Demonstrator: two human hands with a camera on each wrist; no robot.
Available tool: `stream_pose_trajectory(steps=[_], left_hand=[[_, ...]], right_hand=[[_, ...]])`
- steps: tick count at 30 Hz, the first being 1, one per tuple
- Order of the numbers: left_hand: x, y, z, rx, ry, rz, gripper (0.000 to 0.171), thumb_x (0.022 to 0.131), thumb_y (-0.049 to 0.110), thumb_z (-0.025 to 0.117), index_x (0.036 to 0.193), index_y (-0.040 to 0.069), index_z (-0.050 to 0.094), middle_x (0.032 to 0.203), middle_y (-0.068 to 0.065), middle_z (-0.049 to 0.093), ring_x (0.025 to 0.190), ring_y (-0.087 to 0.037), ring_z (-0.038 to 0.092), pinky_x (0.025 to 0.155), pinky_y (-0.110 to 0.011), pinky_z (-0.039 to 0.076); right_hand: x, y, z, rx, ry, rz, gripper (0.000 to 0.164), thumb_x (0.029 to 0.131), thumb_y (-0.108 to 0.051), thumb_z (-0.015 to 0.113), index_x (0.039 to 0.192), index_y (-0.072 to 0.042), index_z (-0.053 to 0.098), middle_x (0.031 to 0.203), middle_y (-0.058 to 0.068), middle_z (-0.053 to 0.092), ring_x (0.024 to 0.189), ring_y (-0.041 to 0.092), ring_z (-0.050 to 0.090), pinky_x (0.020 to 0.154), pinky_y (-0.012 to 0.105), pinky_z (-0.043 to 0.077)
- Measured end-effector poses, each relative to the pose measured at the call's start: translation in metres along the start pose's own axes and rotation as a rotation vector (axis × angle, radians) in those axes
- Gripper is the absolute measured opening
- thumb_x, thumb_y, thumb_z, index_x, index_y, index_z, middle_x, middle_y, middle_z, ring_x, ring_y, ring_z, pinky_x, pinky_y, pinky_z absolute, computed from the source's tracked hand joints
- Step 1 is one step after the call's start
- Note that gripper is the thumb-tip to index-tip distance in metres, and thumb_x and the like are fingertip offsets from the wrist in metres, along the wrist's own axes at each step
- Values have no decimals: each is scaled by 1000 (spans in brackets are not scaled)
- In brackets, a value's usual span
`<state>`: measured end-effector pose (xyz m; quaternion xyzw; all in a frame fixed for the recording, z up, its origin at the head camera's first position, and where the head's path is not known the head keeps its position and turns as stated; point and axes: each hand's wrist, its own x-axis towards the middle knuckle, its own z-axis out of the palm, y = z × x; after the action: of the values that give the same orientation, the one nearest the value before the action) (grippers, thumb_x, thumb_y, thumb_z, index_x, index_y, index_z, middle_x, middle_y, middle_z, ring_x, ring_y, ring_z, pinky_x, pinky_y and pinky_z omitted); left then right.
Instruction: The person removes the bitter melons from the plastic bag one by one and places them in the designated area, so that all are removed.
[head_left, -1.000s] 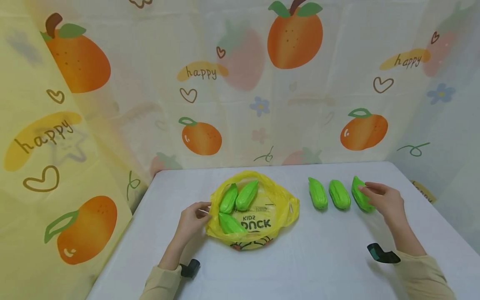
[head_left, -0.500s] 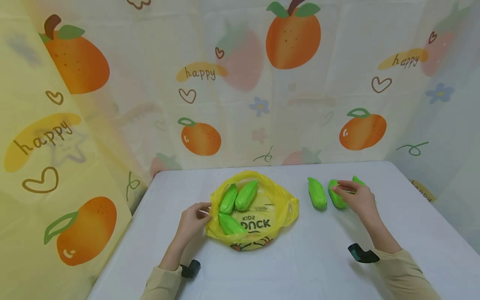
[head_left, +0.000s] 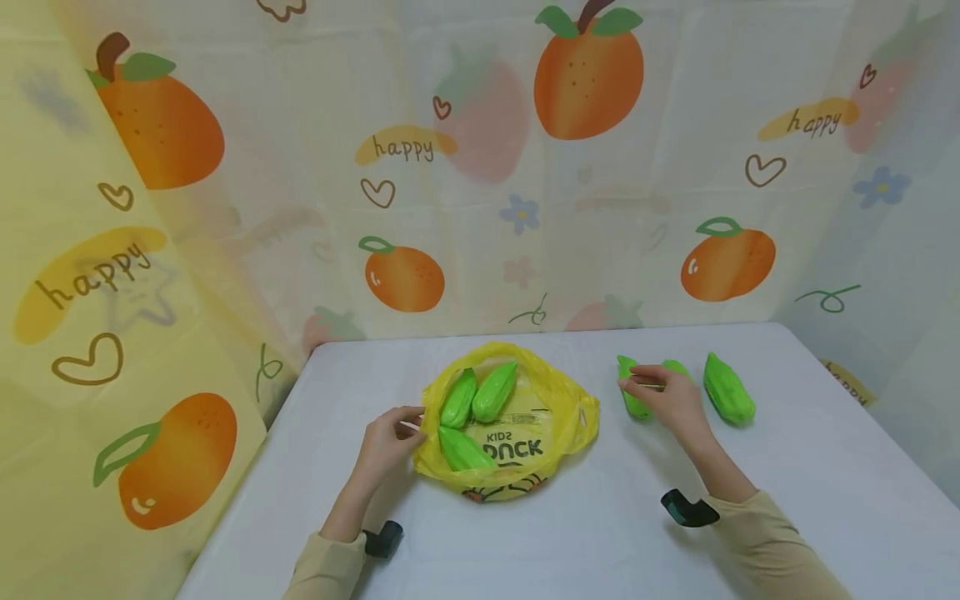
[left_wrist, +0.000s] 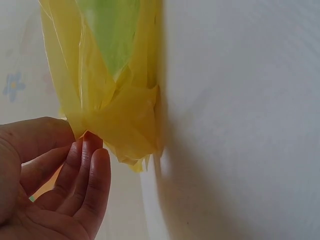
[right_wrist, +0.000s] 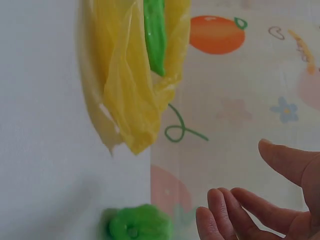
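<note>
A yellow plastic bag (head_left: 566,442) lies on the white table with its mouth spread, and several bright green, ridged, toy-like vegetables (head_left: 495,392) rest inside. At its left rim, my left hand (head_left: 388,446) pinches the film between thumb and fingertips; the left wrist view shows the bag (left_wrist: 120,120) bunched there. My right hand (head_left: 675,408) hovers over the leftmost green vegetable (head_left: 637,406) outside the bag, partly covering it and the middle one (head_left: 677,367). In the right wrist view its thumb and fingers (right_wrist: 255,207) stand apart with nothing between them.
Another green vegetable (head_left: 727,390) lies alone to the right of my right hand. A fruit-printed cloth (head_left: 480,208) hangs behind the table (head_left: 570,542) and along its sides. Dark wrist-worn devices (head_left: 688,508) sit at both sleeves.
My right hand has moved left from the rightmost green vegetable, past the middle one, to the leftmost. The vegetables stay where they were. The left hand keeps its hold on the bag rim.
</note>
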<state>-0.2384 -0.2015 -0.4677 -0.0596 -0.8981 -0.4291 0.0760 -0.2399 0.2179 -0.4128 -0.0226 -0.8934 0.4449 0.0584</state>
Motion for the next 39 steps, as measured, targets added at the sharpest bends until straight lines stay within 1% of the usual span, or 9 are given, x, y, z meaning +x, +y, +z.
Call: stream_pose_trajectory(steps=[7, 11, 14, 17, 19, 22, 27, 32, 39], left_hand=[[0, -2, 2, 8, -4, -9, 38, 77, 0, 72, 114, 5, 67, 96, -8, 68, 78, -19, 66, 71, -31, 56], [-1, -3, 1, 19, 13, 47, 37, 76, -2, 72, 112, 2, 66, 93, -10, 67, 74, -18, 65, 67, -31, 56], [-1, -3, 1, 26, 22, 66, 37, 76, -2, 72, 112, 2, 66, 91, -9, 67, 72, -15, 64, 64, -30, 55], [0, -2, 1, 26, 10, 32, 37, 76, -1, 72, 113, 3, 66, 93, -9, 67, 74, -16, 65, 66, -30, 55], [0, -1, 1, 19, -2, -12, 38, 77, 1, 72, 114, 6, 67, 95, -8, 67, 77, -17, 65, 68, -30, 56], [1, 0, 1, 21, -13, -31, 38, 78, 1, 73, 115, 6, 66, 97, -8, 67, 79, -18, 66, 69, -30, 56], [1, 0, 0, 16, -12, -22, 38, 78, 1, 73, 115, 6, 67, 97, -8, 67, 78, -18, 66, 69, -30, 56], [0, 1, 0, 4, -15, -26, 38, 78, 1, 73, 115, 6, 66, 97, -8, 67, 79, -18, 66, 70, -30, 56], [-2, 3, -1, -3, -14, -30, 38, 78, 1, 73, 115, 5, 66, 97, -8, 67, 78, -19, 66, 69, -30, 56]], right_hand=[[3, -8, 16, 16, -31, 3, 56, 86, -43, 66, 126, -3, 59, 122, 17, 63, 112, 31, 60, 89, 40, 52], [5, -11, 26, 26, -43, 3, 54, 86, -41, 67, 125, -4, 60, 119, 16, 65, 110, 32, 61, 90, 41, 52], [6, -14, 34, 23, -52, -4, 52, 87, -38, 67, 125, -3, 60, 114, 17, 66, 108, 33, 62, 90, 42, 52], [6, -18, 42, 33, -59, -19, 49, 87, -33, 67, 124, -1, 60, 113, 18, 66, 105, 34, 63, 89, 42, 53], [6, -20, 48, 39, -64, -34, 48, 87, -30, 68, 123, 0, 60, 112, 19, 67, 104, 34, 64, 87, 41, 53], [3, -24, 55, 50, -79, -55, 48, 86, -29, 69, 122, 1, 61, 110, 19, 68, 103, 35, 65, 85, 40, 54], [1, -32, 67, 87, -112, -67, 48, 86, -29, 70, 121, 2, 61, 110, 19, 68, 103, 34, 65, 83, 39, 55], [1, -38, 80, 103, -133, -69, 46, 85, -28, 70, 120, 1, 61, 111, 18, 68, 103, 33, 65, 84, 39, 55], [-2, -45, 99, 113, -158, -93, 45, 85, -28, 71, 119, 0, 63, 108, 16, 69, 100, 31, 66, 81, 37, 56]])
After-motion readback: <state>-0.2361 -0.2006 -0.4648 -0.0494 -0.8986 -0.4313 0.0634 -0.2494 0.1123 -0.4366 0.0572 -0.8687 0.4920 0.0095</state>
